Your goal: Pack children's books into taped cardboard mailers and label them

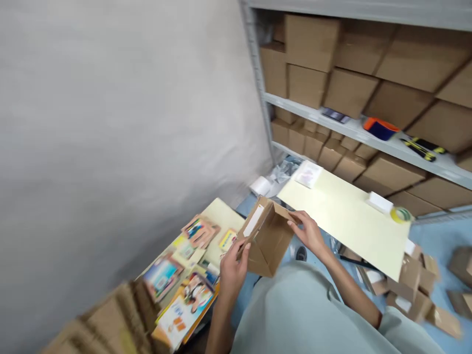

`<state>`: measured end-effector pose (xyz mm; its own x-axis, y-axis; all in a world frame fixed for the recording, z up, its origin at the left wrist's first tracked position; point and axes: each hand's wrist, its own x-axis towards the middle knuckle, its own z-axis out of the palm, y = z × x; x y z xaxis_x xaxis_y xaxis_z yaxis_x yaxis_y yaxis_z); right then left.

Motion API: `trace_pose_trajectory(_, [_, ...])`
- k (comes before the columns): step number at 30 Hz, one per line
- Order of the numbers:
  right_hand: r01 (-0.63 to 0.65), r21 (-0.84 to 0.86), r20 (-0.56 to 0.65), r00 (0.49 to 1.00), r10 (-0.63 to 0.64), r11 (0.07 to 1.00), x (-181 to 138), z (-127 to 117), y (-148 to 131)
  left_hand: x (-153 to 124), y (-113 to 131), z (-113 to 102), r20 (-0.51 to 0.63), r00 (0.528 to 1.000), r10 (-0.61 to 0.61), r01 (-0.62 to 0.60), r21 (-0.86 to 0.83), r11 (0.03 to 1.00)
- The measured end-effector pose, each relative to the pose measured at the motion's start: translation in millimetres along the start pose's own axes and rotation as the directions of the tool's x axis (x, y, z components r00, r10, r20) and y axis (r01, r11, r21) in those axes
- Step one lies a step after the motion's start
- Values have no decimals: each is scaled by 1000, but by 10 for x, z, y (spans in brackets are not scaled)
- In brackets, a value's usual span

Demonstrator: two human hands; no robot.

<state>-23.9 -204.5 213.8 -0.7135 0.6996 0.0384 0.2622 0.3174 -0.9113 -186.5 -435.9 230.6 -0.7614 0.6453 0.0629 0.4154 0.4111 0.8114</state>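
The small brown cardboard box (267, 241) hangs tilted and open between my left hand (232, 268) and right hand (309, 233), with a white label on one side.

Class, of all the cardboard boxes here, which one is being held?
The small open box between the left hand and right hand; the rest sit stacked on shelves or lie on the floor.

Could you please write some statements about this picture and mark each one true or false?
1. The left hand and the right hand both hold a small cardboard box. True.
2. The shelves carry glass bottles. False: they carry brown cartons.
3. A roll of tape lies on the pale table. True.
4. The colourful booklets lie on the shelves. False: they lie on a low surface beside the left hand.
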Motion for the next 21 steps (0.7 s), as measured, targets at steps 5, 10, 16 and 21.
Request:
trace_pose_trajectory(5, [-219,-41,-258,945,201,975,-163,-958,665,846,618,989,371,909,191,-198,-20,980])
trace_pose_trajectory(10, [-419,27,-465,798,383,908,-411,-1333,1113,1347,998,1820,576,759,305,-341,-49,939])
trace_pose_trajectory(16, [-557,103,-558,653,512,824,-481,-1414,1189,1797,1097,2543,662,652,370,-388,-128,913])
trace_pose_trajectory(21, [-618,185,-626,525,576,764,-347,-1460,1139,2244,1214,3080,726,539,428,-391,-235,890])
